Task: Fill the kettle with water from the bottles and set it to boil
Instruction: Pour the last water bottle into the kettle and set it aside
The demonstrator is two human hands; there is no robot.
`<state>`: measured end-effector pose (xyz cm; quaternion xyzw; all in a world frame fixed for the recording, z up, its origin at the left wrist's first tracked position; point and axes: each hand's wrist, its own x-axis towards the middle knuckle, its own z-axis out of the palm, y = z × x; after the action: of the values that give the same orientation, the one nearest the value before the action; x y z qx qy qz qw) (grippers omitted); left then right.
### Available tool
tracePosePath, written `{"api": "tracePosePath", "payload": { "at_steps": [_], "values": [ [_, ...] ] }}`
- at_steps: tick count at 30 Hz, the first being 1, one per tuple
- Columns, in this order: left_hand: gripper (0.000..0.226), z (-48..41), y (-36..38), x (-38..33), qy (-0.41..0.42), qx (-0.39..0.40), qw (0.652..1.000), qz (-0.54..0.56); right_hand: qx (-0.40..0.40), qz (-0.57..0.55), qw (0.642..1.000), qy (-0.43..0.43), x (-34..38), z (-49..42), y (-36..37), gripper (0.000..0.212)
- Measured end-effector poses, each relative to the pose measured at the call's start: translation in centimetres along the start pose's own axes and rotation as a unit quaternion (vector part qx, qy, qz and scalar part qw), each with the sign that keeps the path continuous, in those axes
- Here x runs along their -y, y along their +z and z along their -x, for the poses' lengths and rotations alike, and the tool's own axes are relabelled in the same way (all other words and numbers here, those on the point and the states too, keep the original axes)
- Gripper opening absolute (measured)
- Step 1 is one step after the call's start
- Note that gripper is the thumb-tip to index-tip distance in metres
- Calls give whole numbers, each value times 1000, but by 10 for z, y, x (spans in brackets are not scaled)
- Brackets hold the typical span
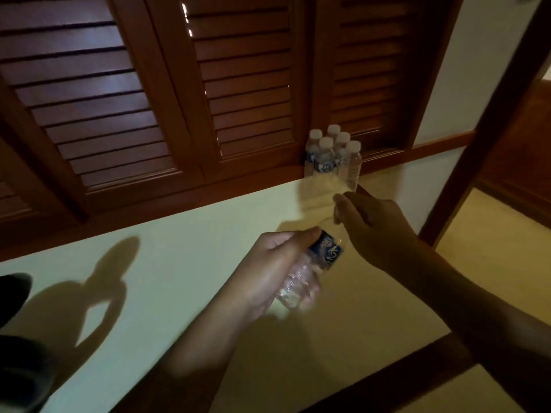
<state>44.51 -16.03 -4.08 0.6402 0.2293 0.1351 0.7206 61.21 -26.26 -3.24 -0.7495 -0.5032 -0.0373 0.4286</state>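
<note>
bottle: a small clear plastic bottle (310, 268) with a blue label, held tilted above the counter (185, 263), neck pointing up and away toward the right hand.
handling: thin-walled and soft by the look of it, so a hard squeeze would likely dent it and push water out once open; probably light; the smooth plastic may slip if wet. best held round the middle, at or just under the label, where it is held now.
left hand: the left hand (277, 263) wraps the bottle's body from the left side, thumb across the top edge of the label, fingers curled under; a closed, full grip on the bottle.
right hand: the right hand (378, 225) comes in from the right, fingers bunched at the neck end; it looks pinched on the cap, but the cap itself is hidden and blurred, so i cannot tell for sure what it holds.
step: likely unscrewing the cap before pouring.
spare bottles: a cluster of capped bottles (332, 156) stands at the back of the counter against the shutters (149, 99), well apart from the hands.
kettle: a dark shape (15, 293) at the left edge may be it; too cut off to say.
</note>
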Motion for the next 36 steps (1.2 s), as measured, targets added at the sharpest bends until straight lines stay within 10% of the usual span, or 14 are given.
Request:
{"api": "tracePosePath", "payload": {
  "at_steps": [6,14,20,25,36],
  "values": [
    [21,-57,30,6,87,-60,972,-212,67,21,997,32,-65,-50,-16,61],
    [63,-127,40,21,72,-142,888,-432,29,-170,979,108,-105,-80,-13,60],
    [54,-175,42,26,67,-244,930,-265,-64,-199,952,225,-169,-96,17,15],
    [51,-204,55,23,59,-293,930,-213,24,-202,952,230,-199,-106,38,68],
    [51,-235,61,28,78,-313,922,-216,55,-193,966,162,-216,-111,44,42]
  ]
}}
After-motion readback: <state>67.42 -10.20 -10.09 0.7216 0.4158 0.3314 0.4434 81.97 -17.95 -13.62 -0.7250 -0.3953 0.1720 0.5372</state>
